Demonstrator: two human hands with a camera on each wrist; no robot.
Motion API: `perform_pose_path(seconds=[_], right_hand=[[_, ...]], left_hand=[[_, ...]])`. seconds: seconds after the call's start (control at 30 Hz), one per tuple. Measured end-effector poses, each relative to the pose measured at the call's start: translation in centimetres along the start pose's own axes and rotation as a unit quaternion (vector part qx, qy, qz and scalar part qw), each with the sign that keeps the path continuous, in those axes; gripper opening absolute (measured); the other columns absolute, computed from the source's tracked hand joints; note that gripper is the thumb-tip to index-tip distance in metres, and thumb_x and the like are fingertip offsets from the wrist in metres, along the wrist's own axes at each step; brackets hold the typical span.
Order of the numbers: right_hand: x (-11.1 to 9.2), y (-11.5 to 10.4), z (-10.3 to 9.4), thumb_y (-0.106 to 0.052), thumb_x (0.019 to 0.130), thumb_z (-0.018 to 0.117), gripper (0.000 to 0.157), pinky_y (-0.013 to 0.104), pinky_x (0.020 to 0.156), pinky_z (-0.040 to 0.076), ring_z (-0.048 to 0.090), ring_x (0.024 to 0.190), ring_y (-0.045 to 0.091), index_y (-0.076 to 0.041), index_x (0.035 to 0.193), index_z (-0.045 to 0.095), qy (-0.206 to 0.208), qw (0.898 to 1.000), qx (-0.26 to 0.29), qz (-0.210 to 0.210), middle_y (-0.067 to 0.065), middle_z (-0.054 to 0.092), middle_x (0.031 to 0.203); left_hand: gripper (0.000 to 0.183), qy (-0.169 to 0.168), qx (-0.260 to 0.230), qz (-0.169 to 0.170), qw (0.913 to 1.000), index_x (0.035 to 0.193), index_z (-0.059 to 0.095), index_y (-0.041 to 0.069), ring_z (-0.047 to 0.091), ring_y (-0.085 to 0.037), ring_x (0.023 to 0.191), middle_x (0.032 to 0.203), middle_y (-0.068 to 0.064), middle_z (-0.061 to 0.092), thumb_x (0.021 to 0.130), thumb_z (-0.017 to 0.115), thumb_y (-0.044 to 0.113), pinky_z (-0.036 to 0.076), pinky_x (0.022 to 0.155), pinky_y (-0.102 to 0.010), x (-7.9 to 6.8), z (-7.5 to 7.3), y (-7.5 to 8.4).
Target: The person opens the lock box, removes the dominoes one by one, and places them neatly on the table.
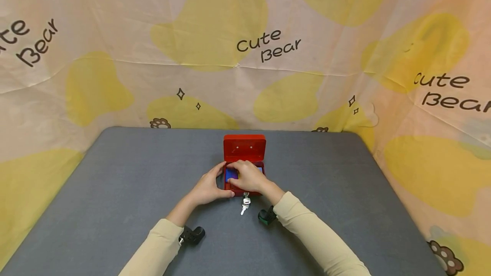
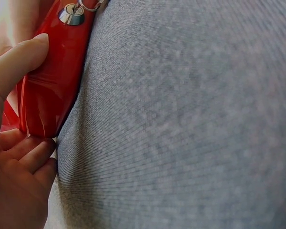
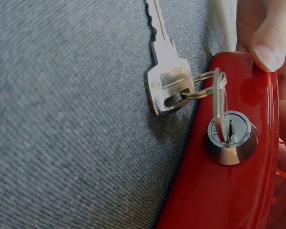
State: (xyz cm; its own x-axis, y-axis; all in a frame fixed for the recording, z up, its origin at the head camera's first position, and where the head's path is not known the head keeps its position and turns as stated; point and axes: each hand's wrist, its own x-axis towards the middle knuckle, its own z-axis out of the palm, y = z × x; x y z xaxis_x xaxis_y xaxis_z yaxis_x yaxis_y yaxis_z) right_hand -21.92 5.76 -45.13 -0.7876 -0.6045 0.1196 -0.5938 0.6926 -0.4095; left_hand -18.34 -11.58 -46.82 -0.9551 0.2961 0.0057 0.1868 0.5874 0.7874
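A small red cash box [image 1: 244,148] stands on the table with its lid raised. My left hand [image 1: 208,187] holds its left end, thumb on the front wall and fingers at the side, as the left wrist view [image 2: 19,176] also shows for that hand. Over the box's inside reaches my right hand [image 1: 248,176], thumb and forefinger apart beside a blue item [image 1: 231,174]; its other fingertips are hidden, so whether it pinches anything is unclear. One key sits in the front lock [image 3: 232,136], and a second key [image 3: 169,81] hangs from it by a ring.
The grey cloth-covered table [image 1: 153,161] extends around the box on all sides. A printed fabric backdrop [image 1: 215,20] rises behind it and at both sides. Black wrist devices [image 1: 193,235] sit below both wrists, close over the tabletop.
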Motion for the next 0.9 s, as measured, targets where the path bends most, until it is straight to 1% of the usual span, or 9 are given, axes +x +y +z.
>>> perform_pose_path(seconds=[0.23, 0.37, 0.53, 0.63, 0.77, 0.9], right_hand=[[0.06, 0.01, 0.03, -0.028, 0.082, 0.068, 0.045, 0.033, 0.094, 0.046, 0.058, 0.103, 0.019, -0.009, 0.122, 0.059, -0.014, 1.0, 0.008, 0.014, 0.006, 0.062, 0.115], [0.01, 0.02, 0.04, -0.027, 0.081, 0.068, 0.043, 0.033, 0.092, 0.046, 0.058, 0.101, 0.019, -0.009, 0.12, 0.06, -0.007, 1.0, 0.008, 0.006, 0.006, 0.063, 0.113], [0.02, 0.1, 0.12, -0.028, 0.08, 0.068, 0.045, 0.033, 0.089, 0.047, 0.058, 0.099, 0.02, -0.009, 0.12, 0.06, -0.009, 1.0, -0.013, -0.003, 0.006, 0.062, 0.112], [0.03, 0.12, 0.16, -0.03, 0.079, 0.068, 0.047, 0.034, 0.089, 0.047, 0.057, 0.102, 0.021, -0.01, 0.122, 0.06, -0.017, 1.0, -0.026, -0.005, 0.006, 0.061, 0.115], [0.05, 0.03, 0.16, -0.032, 0.079, 0.069, 0.051, 0.036, 0.091, 0.046, 0.055, 0.105, 0.022, -0.011, 0.124, 0.058, -0.031, 0.999, -0.039, 0.001, 0.005, 0.06, 0.119], [0.13, -0.26, 0.03, -0.032, 0.078, 0.07, 0.052, 0.039, 0.091, 0.046, 0.054, 0.106, 0.023, -0.011, 0.124, 0.059, -0.039, 0.998, -0.047, 0.005, 0.006, 0.059, 0.12]], left_hand=[[0.095, 0.003, -0.004, 0.008, 1.0, 0.141, 0.031, 0.004, 0.047, -0.033, 0.124, 0.141, -0.018, 0.04, 0.065, 0.082, 0.03, 0.039, 0.1, -0.047, -0.04, 0.0, -0.06], [0.095, 0.003, 0.0, 0.006, 1.0, 0.142, 0.031, 0.005, 0.046, -0.031, 0.124, 0.141, -0.017, 0.04, 0.065, 0.082, 0.031, 0.038, 0.1, -0.047, 0.02, 0.02, -0.2], [0.095, -0.001, 0.001, 0.001, 1.0, 0.142, 0.031, 0.006, 0.045, -0.031, 0.125, 0.142, -0.017, 0.039, 0.066, 0.082, 0.031, 0.038, 0.101, -0.046, 0.05, -0.02, -0.24], [0.095, -0.001, 0.0, 0.004, 1.0, 0.142, 0.031, 0.006, 0.045, -0.032, 0.125, 0.141, -0.017, 0.04, 0.066, 0.082, 0.032, 0.038, 0.1, -0.047, 0.03, -0.02, -0.18], [0.095, 0.0, -0.002, 0.009, 1.0, 0.141, 0.031, 0.005, 0.046, -0.033, 0.124, 0.14, -0.018, 0.04, 0.066, 0.082, 0.031, 0.038, 0.1, -0.048, -0.01, -0.04, -0.14], [0.095, 0.002, -0.004, 0.011, 0.9999, 0.141, 0.032, 0.004, 0.046, -0.033, 0.124, 0.14, -0.019, 0.041, 0.065, 0.082, 0.031, 0.038, 0.1, -0.047, -0.07, -0.12, -0.02]])
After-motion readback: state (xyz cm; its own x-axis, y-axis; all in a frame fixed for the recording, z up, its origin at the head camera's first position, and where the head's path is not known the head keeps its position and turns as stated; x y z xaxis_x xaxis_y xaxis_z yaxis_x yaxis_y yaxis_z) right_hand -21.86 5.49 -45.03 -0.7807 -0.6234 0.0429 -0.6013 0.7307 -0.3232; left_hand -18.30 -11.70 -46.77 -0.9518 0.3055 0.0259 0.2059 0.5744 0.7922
